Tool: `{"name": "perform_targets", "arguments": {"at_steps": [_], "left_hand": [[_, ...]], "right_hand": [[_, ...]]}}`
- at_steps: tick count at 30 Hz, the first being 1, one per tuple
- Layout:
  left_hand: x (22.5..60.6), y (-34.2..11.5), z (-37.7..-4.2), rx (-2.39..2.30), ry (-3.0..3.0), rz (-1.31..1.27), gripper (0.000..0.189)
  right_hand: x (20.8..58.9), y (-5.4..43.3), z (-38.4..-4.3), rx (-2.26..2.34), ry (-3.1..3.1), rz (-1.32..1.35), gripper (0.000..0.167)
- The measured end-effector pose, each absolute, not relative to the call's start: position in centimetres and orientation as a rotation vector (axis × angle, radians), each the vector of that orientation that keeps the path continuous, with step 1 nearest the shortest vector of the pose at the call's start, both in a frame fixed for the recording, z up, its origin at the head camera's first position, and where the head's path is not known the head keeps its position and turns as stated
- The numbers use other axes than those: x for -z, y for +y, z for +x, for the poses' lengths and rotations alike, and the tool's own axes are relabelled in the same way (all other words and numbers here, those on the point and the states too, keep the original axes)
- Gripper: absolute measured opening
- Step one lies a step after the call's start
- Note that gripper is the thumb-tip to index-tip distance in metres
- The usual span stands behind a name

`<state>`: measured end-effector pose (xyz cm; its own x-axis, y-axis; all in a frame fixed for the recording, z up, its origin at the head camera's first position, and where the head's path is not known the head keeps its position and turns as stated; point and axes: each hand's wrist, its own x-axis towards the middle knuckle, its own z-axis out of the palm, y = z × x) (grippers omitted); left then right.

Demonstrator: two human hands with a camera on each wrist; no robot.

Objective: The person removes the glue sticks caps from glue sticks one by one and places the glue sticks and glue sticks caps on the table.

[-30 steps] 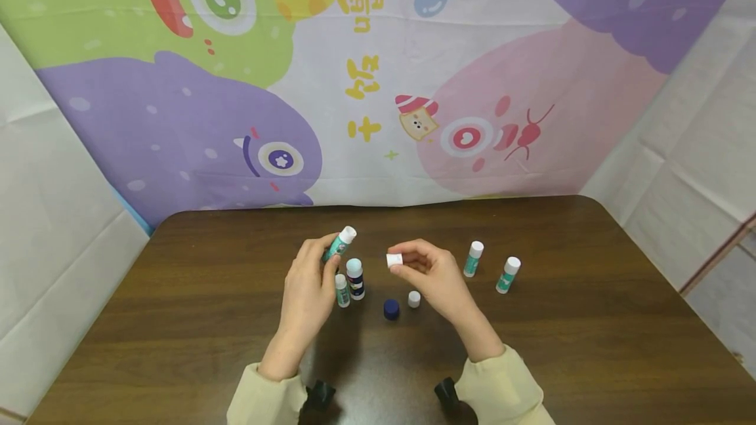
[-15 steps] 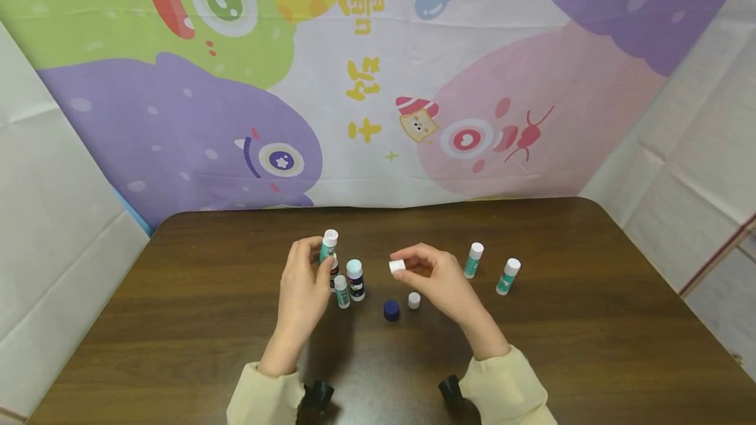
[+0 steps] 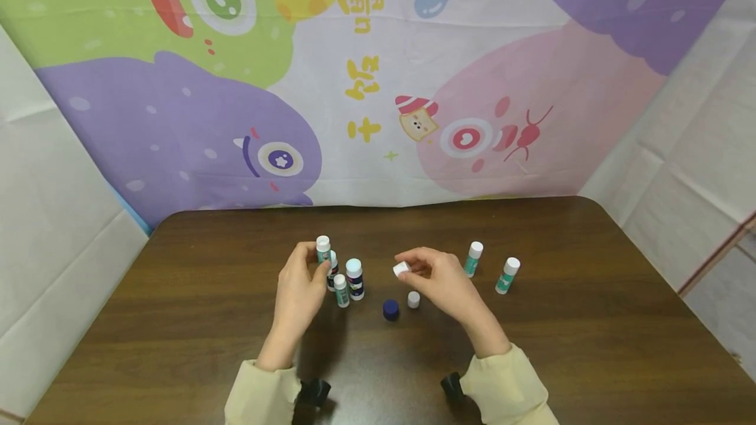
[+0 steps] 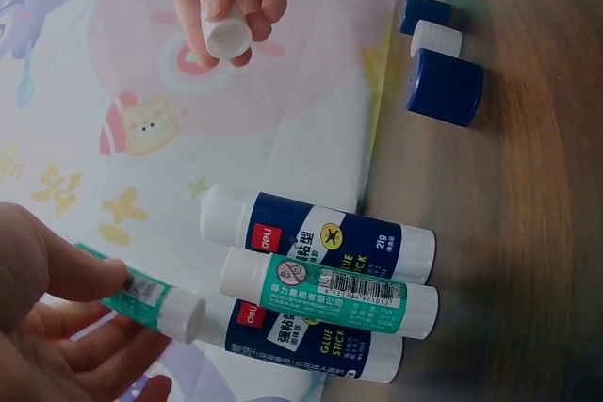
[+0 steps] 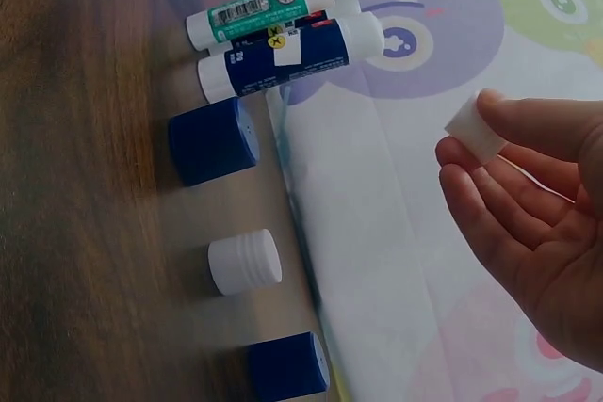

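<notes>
My left hand (image 3: 298, 294) holds a small green glue stick (image 3: 323, 256) without its cap, white end up, beside a standing cluster. That cluster has a blue glue stick (image 3: 355, 284), a small green one (image 3: 342, 295) and another blue one (image 3: 333, 277) behind, all uncapped. Between thumb and fingers my right hand (image 3: 445, 281) pinches a small white cap (image 5: 474, 129), raised over the table. Below and to its left stand a blue cap (image 3: 390, 310) and a white cap (image 3: 413, 300). Another blue cap (image 5: 288, 367) shows in the right wrist view; my right hand hides it from the head view.
To the right of my right hand stand two capped green glue sticks (image 3: 474, 261) (image 3: 508, 277). The brown wooden table (image 3: 177, 320) ends at a printed cartoon cloth (image 3: 366, 176) hanging behind it.
My left hand has moved left and lowered the green glue stick, turning it from tilted to nearly upright beside the others. My right hand, with the white cap, has shifted slightly right and down.
</notes>
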<state>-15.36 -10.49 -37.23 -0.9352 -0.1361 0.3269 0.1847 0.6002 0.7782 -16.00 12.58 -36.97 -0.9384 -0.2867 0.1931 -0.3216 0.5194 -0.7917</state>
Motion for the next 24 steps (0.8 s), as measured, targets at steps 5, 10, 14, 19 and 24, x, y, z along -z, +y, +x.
{"name": "perform_targets", "arguments": {"at_steps": [5,10,14,19,24], "left_hand": [[37.31,-10.55,-15.42,1.221,-2.498,0.062,0.024],[37.38,-10.66,-15.39,1.208,-2.490,0.152,0.025],[37.33,-10.84,-15.38,1.196,-2.489,0.193,0.025],[37.34,-11.16,-15.41,1.130,-2.527,0.220,0.024],[37.56,-11.43,-15.36,1.092,-2.644,0.218,0.025]], "right_hand": [[36.96,12.73,-16.00,-1.353,-2.748,0.538,0.025],[37.07,12.87,-15.96,-1.287,-2.790,0.565,0.023],[37.19,12.84,-15.96,-1.260,-2.793,0.572,0.020],[37.25,12.76,-15.98,-1.240,-2.870,0.550,0.016],[37.40,12.74,-15.86,-1.237,-2.986,0.573,0.013]]}}
